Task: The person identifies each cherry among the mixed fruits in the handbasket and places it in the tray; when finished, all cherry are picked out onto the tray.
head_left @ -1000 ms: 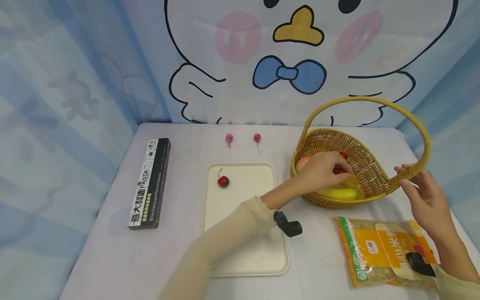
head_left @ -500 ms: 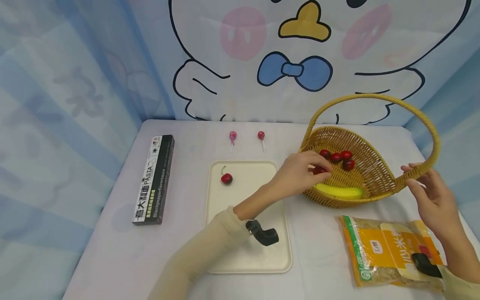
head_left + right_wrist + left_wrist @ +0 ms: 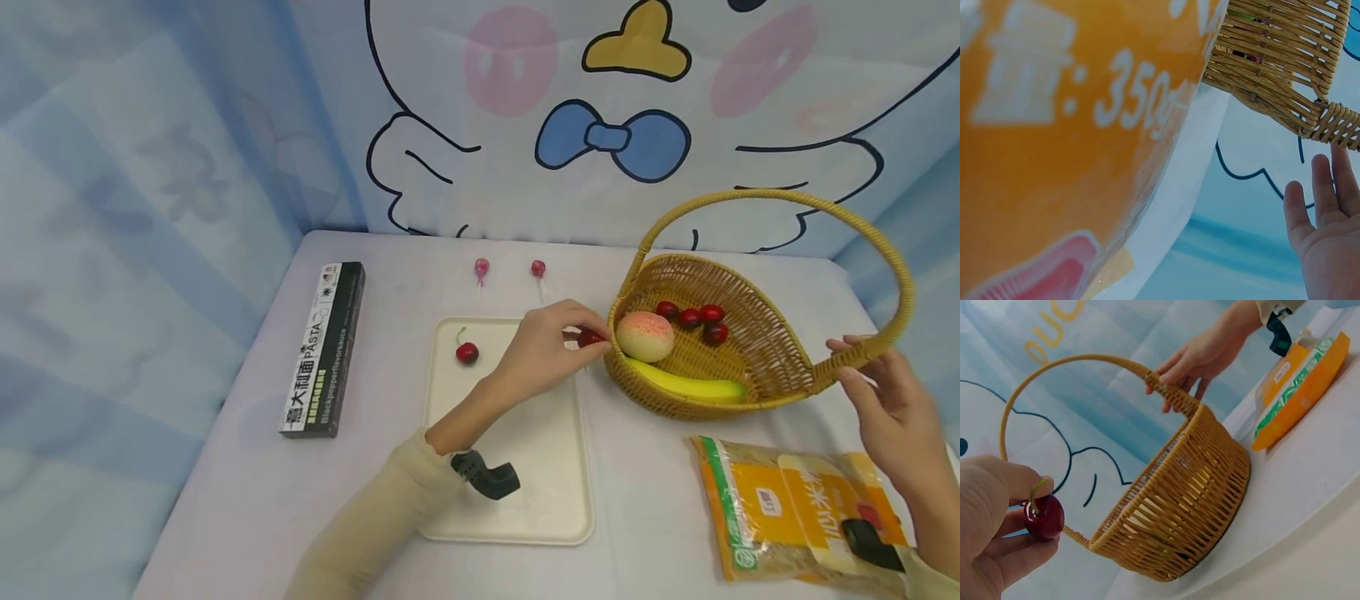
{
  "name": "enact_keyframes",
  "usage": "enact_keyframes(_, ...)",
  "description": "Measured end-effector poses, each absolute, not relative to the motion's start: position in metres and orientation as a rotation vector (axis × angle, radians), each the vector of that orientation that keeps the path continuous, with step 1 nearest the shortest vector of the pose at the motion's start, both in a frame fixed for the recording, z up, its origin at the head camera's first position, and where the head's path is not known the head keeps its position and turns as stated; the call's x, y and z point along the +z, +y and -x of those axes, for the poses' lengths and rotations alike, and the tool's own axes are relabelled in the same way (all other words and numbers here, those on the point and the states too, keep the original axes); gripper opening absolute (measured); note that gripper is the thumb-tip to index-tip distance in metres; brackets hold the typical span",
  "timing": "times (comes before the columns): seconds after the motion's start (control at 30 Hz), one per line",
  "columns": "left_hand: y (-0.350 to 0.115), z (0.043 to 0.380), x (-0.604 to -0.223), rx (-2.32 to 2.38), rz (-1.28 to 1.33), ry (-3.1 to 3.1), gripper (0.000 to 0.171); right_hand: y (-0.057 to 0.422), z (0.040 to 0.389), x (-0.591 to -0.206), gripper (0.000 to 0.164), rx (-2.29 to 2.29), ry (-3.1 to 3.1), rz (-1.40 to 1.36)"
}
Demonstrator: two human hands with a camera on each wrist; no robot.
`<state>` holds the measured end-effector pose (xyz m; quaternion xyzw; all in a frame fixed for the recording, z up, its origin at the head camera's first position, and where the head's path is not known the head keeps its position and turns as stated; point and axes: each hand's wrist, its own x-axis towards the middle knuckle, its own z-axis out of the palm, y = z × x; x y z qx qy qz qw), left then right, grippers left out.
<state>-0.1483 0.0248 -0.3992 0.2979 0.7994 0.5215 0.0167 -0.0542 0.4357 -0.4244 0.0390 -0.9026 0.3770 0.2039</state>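
Observation:
My left hand (image 3: 551,346) pinches a dark red cherry (image 3: 1044,517) by its sides, thumb and fingertips around it, its green stem showing in the left wrist view. This hand is just left of the wicker basket (image 3: 780,333), above the right edge of the cream tray (image 3: 510,500). Another cherry (image 3: 467,353) with a stem lies on the tray. In the basket are a peach (image 3: 645,336), a banana (image 3: 693,385) and several cherries (image 3: 690,317). My right hand (image 3: 896,400) holds the foot of the basket's handle between thumb and index finger, its other fingers extended.
A black pasta box (image 3: 324,350) lies at the left of the white table. Two lollipops (image 3: 482,268) lie beyond the tray. An orange bag of millet (image 3: 795,508) lies in front of the basket, below my right forearm. A patterned curtain (image 3: 525,192) hangs behind.
My left hand has drawn back leftward out of the basket with a cherry, uncovering the peach and the other cherries. The right hand keeps its place at the handle. The head view has shifted slightly.

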Motion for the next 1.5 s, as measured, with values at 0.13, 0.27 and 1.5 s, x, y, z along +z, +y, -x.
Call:
enact_keyframes(0.13,0.013,0.149,-0.403,1.644,-0.922,2.515,0.013,0.438,0.052,-0.424,0.051,1.042,-2.51,-0.104)
enact_keyframes(0.27,-0.002,0.15,-0.409,1.637,-0.858,2.569,0.012,0.439,0.051,-0.426,0.05,1.036,-2.508,-0.103)
enact_keyframes(1.5,-0.041,0.177,-0.457,1.151,-0.618,2.804,0.024,0.442,0.057,-0.424,0.049,0.997,-2.49,-0.119)
